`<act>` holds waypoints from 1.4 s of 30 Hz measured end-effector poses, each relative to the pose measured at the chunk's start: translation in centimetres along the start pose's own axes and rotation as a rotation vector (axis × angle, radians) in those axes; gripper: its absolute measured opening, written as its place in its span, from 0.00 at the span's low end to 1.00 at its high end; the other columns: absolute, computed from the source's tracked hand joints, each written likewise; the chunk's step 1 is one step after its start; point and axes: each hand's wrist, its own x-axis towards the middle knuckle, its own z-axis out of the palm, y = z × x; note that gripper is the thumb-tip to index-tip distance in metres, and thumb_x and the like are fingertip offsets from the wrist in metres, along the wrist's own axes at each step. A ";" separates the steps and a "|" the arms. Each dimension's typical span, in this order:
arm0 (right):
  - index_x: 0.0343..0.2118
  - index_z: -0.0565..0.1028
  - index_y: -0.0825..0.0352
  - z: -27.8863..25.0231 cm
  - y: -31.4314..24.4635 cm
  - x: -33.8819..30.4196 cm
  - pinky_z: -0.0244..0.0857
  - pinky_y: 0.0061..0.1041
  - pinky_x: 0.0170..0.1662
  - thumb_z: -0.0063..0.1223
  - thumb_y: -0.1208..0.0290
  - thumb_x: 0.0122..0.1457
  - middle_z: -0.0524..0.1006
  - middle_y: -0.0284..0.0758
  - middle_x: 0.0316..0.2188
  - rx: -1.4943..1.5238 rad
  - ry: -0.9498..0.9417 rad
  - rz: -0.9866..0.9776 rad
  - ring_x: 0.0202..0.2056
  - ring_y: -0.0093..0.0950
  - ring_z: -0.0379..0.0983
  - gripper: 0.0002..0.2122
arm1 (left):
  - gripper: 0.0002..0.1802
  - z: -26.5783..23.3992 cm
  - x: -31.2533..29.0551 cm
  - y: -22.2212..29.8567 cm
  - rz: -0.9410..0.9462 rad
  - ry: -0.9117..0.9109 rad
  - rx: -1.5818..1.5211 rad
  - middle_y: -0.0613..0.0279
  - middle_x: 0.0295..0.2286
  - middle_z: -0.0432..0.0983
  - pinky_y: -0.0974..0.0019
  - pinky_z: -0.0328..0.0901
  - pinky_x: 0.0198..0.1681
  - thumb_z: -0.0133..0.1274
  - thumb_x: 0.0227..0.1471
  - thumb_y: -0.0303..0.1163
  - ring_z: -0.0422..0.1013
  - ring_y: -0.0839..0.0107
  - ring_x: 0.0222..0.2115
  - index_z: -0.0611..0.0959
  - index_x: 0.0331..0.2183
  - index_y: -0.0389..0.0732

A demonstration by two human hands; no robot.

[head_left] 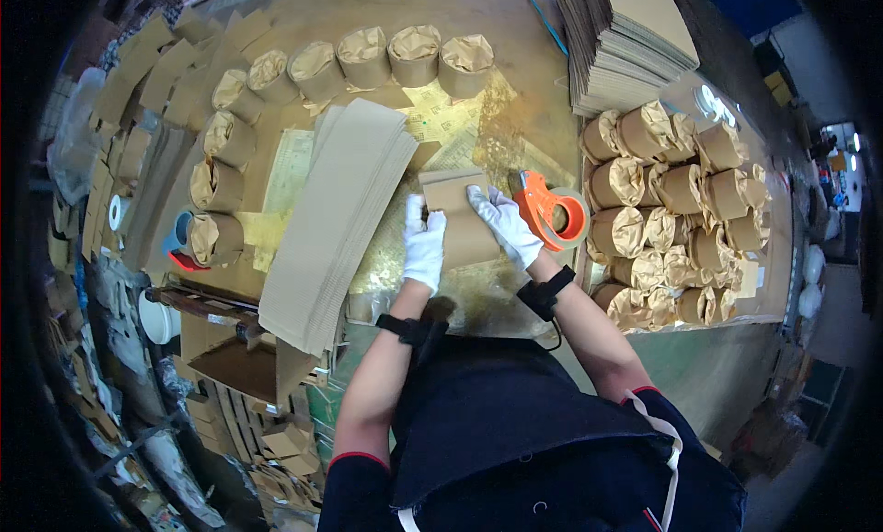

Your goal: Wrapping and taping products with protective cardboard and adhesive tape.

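Gripping the left edge of a folded piece of brown cardboard [465, 234], the white-gloved left hand [424, 245] works opposite the white-gloved right hand [506, 223], whose fingers curl onto the cardboard's right side. The piece sits between them, near the worktable's front edge, smooth and matte with layered flaps at its top. Just beside the right hand lies an orange plastic tape dispenser [535, 204] with a broad, glossy tan roll. To the left, long flat cardboard strips [336, 215] fan out in a thick stack; beyond them, squat cardboard cylinders topped with crumpled kraft paper [363, 56] curve in an arc. More such cylinders crowd a pile [681, 188] on the right — the rear ones are partly hidden by those in front. Both palms are out of sight, so how the fingers meet underneath cannot be told — and the dark fisheye rim swallows the surroundings.
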 end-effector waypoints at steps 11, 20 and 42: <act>0.34 0.80 0.68 -1.3 -3.9 -2.4 0.70 0.35 0.45 0.50 0.46 0.58 0.80 0.48 0.31 -0.485 0.137 0.026 0.38 0.43 0.78 0.24 | 0.22 1.4 -4.6 7.1 0.553 -0.062 1.003 0.54 0.39 0.81 0.59 0.70 0.43 0.58 0.44 0.33 0.77 0.57 0.40 0.82 0.45 0.43; 0.38 0.81 0.65 -3.4 1.6 -7.3 0.70 0.32 0.44 0.52 0.40 0.56 0.82 0.44 0.32 -0.311 0.107 0.181 0.37 0.41 0.78 0.28 | 0.55 0.2 -5.3 7.1 0.229 -0.492 1.072 0.46 0.52 0.69 0.53 0.66 0.49 0.65 0.37 0.51 0.70 0.50 0.48 0.59 0.64 0.45; 0.36 0.80 0.72 -10.0 -0.5 -14.8 0.70 0.23 0.37 0.59 0.49 0.56 0.82 0.35 0.27 -0.050 -0.066 0.224 0.28 0.21 0.76 0.24 | 0.60 1.8 -6.3 5.9 0.340 -0.372 1.169 0.41 0.57 0.60 0.49 0.68 0.48 0.65 0.31 0.51 0.69 0.45 0.48 0.57 0.65 0.50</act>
